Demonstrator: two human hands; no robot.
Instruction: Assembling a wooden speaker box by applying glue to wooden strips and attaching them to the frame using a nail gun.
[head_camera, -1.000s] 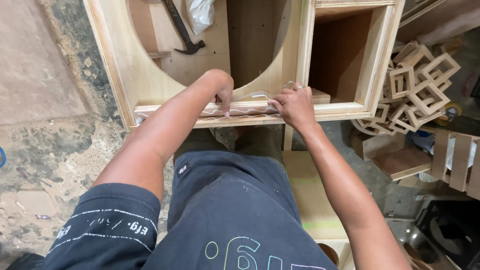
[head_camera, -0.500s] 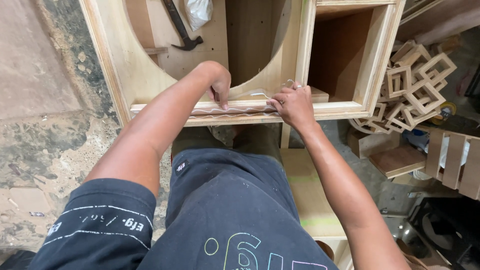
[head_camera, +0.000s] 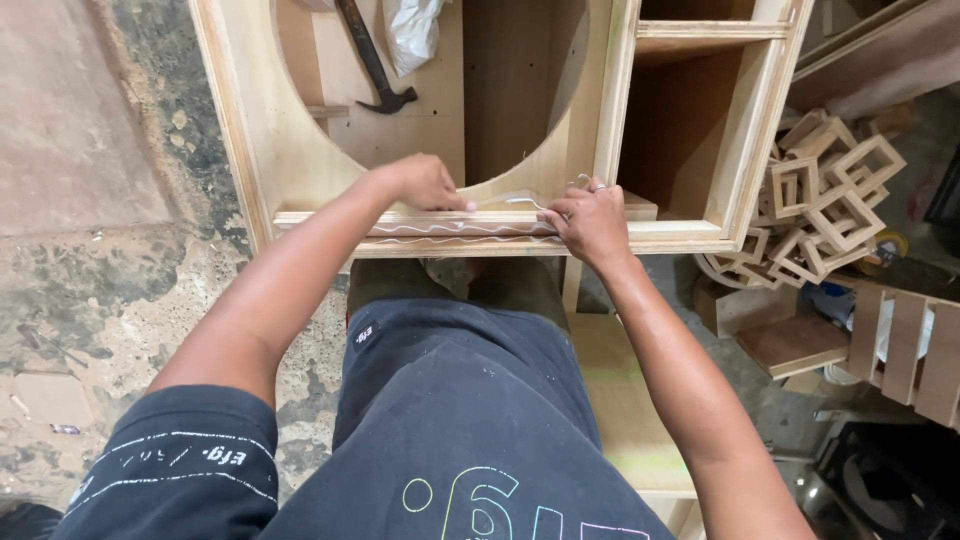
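One plywood cabinet (head_camera: 300, 170) on stained concrete floor (head_camera: 90, 270), round cutout. One glue-squiggled strip (head_camera: 460, 228) along cabinet's near edge. Left hand (head_camera: 425, 183), right hand (head_camera: 592, 222): fingers pressing strip, grip not clenched. One hammer (head_camera: 372, 62) inside. Lattice offcuts (head_camera: 825, 200) stacked right.

Woodworking shop, pretty clearly. Big pale plywood cabinet with round cutout (head_camera: 300, 150) fills top of frame, black claw hammer (head_camera: 375, 62) lying inside it. Pile of small square wooden frames (head_camera: 830, 205) at right, slatted wood piece (head_camera: 905, 345) lower right. Rough stained concrete floor (head_camera: 90, 270) on left, dusty.
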